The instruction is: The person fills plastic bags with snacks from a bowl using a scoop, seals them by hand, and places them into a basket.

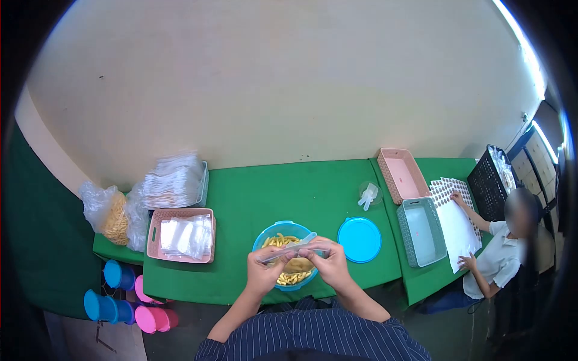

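Note:
My left hand (264, 271) and my right hand (330, 263) both pinch the top of a clear plastic bag (297, 265), thumbs close together at its edge. A pale strip like a scoop handle (309, 237) sticks up at the bag's far side. Directly below is a round blue tub (283, 226) of yellow, finger-shaped snack pieces (293, 279), partly hidden by my hands and the bag. To the right of the tub, a blue round lid (359, 240) lies flat on the green cloth.
A pink basket (180, 259) of clear bags and a stack of packets (173, 180) stand left, beside a snack sack (115, 222). Buckets (117, 307) sit lower left. Right are scoops (368, 195), a pink basket (402, 173), a grey-green basket (421, 233) and a person (490, 265) handling sticker sheets.

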Motion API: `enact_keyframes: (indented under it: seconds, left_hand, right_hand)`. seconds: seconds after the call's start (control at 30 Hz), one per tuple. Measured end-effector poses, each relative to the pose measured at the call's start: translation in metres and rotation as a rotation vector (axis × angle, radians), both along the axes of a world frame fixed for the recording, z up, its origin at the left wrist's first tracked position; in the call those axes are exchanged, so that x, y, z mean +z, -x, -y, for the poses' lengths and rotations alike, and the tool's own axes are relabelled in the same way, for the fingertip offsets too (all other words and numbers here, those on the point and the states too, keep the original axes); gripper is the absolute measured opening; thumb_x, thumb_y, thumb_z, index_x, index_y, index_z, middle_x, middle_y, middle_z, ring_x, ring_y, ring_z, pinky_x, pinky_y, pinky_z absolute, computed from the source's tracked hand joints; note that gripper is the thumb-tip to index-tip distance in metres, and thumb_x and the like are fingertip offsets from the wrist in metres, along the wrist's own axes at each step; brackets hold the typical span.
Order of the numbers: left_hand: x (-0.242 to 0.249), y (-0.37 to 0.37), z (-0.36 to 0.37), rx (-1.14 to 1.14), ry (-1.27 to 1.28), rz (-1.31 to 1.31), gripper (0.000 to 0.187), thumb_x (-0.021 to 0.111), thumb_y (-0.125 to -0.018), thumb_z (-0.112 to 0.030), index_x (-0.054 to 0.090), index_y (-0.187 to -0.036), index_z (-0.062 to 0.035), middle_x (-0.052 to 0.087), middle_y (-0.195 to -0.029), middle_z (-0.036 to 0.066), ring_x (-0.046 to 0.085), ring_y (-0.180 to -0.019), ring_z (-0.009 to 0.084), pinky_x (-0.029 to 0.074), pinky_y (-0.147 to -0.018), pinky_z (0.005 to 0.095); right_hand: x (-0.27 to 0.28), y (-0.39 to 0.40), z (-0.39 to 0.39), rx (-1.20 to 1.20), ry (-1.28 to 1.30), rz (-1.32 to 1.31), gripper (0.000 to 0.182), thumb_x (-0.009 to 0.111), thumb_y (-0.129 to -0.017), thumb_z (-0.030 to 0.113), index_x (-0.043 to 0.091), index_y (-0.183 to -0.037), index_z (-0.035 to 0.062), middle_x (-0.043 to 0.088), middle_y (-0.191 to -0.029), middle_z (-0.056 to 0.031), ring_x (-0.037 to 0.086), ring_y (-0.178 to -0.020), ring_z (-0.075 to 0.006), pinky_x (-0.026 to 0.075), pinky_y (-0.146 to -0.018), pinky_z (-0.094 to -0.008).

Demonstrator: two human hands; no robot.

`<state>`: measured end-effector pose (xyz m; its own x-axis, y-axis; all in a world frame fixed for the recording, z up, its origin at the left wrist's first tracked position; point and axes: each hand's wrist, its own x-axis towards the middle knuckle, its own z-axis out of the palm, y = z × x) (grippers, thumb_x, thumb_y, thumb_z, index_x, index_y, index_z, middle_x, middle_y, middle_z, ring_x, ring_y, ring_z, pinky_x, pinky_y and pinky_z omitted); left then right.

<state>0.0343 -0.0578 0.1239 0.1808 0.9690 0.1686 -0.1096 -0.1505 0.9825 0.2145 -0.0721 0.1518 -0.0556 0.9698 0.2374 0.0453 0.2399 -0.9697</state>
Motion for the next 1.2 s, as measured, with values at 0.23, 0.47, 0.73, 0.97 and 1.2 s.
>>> enact_keyframes:
  seconds: [0.23, 0.47, 0.73, 0.97, 1.2]
  left_hand:
    - [0.024, 0.017, -0.004, -0.383, -0.017, 0.013, 0.037, 0.050, -0.099, -0.025, 0.066, -0.111, 0.0065, 0.070, -0.101, 0.017, 0.066, -0.101, 0.0246, 0.045, -0.098, 0.0381]
    - [0.019, 0.026, -0.002, -0.814, 0.090, -0.069, 0.050, 0.039, -0.103, -0.030, 0.044, -0.137, 0.0062, 0.052, -0.136, 0.017, 0.046, -0.130, 0.0283, 0.028, -0.112, 0.0406]
    - [-0.140, 0.174, -0.076, 0.522, -0.003, -0.790, 0.047, 0.058, -0.093, -0.016, 0.046, -0.134, 0.0035, 0.048, -0.136, 0.024, 0.043, -0.130, 0.0346, 0.032, -0.110, 0.0400]
    - [-0.245, 0.244, -0.068, 0.517, 0.346, -1.220, 0.055, 0.070, -0.082, -0.021, 0.052, -0.129, 0.0008, 0.053, -0.132, 0.021, 0.048, -0.124, 0.0353, 0.029, -0.110, 0.0474]
    - [-0.242, 0.218, -0.068, 0.836, 0.098, -1.330, 0.052, 0.069, -0.080, -0.015, 0.055, -0.130, -0.0080, 0.061, -0.122, 0.017, 0.052, -0.120, 0.0333, 0.033, -0.105, 0.0476]
  right_hand:
    - [0.015, -0.043, 0.004, 0.220, -0.107, 0.226, 0.023, 0.053, -0.097, 0.016, 0.069, -0.103, 0.0001, 0.069, -0.094, -0.0089, 0.058, -0.088, -0.0205, 0.047, -0.079, -0.0336]
    - [0.036, -0.082, 0.025, 0.420, 0.057, 0.251, 0.034, 0.045, -0.101, 0.025, 0.066, -0.112, 0.0009, 0.065, -0.109, -0.0122, 0.059, -0.103, -0.0240, 0.047, -0.091, -0.0377]
    - [-0.009, -0.292, 0.027, -0.696, 0.059, 0.388, 0.027, 0.056, -0.095, 0.023, 0.070, -0.102, -0.0004, 0.069, -0.085, -0.0078, 0.058, -0.075, -0.0145, 0.047, -0.071, -0.0306]
    - [-0.092, -0.400, 0.045, -1.268, 0.159, 0.982, 0.020, 0.062, -0.084, 0.015, 0.071, -0.094, -0.0002, 0.068, -0.087, -0.0215, 0.066, -0.083, -0.0377, 0.051, -0.074, -0.0443]
    - [-0.193, -0.389, 0.063, -1.129, 0.444, 1.011, 0.024, 0.065, -0.086, 0.019, 0.069, -0.099, 0.0003, 0.067, -0.097, -0.0206, 0.063, -0.093, -0.0388, 0.049, -0.084, -0.0444]
